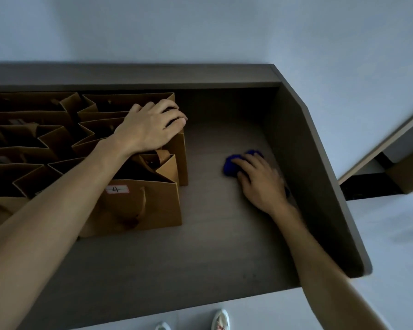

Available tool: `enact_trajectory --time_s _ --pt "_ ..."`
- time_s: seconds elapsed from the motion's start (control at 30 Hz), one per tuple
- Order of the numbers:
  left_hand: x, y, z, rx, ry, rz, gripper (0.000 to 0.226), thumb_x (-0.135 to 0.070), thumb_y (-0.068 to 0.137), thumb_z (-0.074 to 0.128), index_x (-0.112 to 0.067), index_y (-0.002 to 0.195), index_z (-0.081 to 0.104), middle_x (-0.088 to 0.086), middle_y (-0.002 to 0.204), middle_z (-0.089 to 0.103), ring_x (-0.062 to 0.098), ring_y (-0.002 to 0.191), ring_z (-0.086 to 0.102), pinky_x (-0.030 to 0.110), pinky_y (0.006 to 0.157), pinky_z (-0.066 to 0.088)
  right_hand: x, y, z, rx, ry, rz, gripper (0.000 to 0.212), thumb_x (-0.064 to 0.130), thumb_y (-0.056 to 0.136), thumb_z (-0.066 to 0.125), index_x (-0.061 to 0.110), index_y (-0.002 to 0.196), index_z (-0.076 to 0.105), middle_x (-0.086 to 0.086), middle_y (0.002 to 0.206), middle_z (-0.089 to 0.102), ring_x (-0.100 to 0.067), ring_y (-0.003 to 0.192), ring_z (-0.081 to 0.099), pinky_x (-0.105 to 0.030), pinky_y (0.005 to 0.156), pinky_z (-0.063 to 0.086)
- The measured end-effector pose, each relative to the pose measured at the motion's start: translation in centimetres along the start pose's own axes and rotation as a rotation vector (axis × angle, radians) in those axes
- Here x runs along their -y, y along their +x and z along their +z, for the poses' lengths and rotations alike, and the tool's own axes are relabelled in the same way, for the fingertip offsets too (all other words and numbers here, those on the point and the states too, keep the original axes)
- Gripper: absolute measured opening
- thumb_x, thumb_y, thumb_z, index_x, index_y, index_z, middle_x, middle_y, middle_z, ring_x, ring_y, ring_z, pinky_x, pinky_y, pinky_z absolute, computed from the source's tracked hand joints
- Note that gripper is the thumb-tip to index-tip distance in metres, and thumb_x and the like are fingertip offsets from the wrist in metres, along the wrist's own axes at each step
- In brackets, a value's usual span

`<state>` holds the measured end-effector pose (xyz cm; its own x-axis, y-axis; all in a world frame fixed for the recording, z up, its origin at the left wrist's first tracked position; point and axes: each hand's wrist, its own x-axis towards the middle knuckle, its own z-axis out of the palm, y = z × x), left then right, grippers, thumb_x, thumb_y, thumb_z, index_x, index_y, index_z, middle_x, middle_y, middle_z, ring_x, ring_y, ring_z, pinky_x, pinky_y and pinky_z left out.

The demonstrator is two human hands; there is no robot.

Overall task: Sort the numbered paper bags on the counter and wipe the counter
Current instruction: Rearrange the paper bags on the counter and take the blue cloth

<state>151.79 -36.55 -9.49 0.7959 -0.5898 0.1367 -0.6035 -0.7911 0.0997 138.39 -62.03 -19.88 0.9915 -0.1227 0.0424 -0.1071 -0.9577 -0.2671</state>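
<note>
We count roughly 8 paper bags (57, 144), 1 labelled 4 (116, 189). Left hand (150, 126) grips a bag rim; right hand (260, 179) presses 1 blue cloth (231, 166) flat on table (200, 258).

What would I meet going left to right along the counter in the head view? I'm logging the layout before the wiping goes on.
Paper bags at the left → bag labelled 4 → left hand on a bag's top edge → bare counter → blue cloth → right hand → counter side wall.
</note>
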Motion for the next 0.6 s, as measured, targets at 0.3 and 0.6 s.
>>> enact_trajectory --time_s 0.3,0.6 --pt "0.2 -0.1 -0.1 0.007 0.007 -0.016 0.044 -0.051 0.101 0.02 -0.039 0.133 0.047 -0.005 0.15 0.032 0.026 0.131 0.037 0.05 0.105 0.025 2.0 -10.3 0.2 0.037 0.002 -0.107 0.041 0.041 0.1 0.04 0.042 0.141 0.039 0.013 0.153 0.035 -0.014 0.146 0.021 -0.037 0.114 0.021" --pt "-0.2 -0.3 -0.3 0.026 -0.01 -0.014 0.044 -0.05 0.101 0.021 -0.039 0.132 0.049 -0.003 0.15 0.032 0.028 0.131 0.037 0.053 0.105 0.026 0.8 6.8 0.1 0.032 0.013 -0.021 0.042 0.032 0.101 0.042 0.035 0.143 0.039 0.002 0.153 0.037 -0.024 0.145 0.023 -0.049 0.115 0.024"
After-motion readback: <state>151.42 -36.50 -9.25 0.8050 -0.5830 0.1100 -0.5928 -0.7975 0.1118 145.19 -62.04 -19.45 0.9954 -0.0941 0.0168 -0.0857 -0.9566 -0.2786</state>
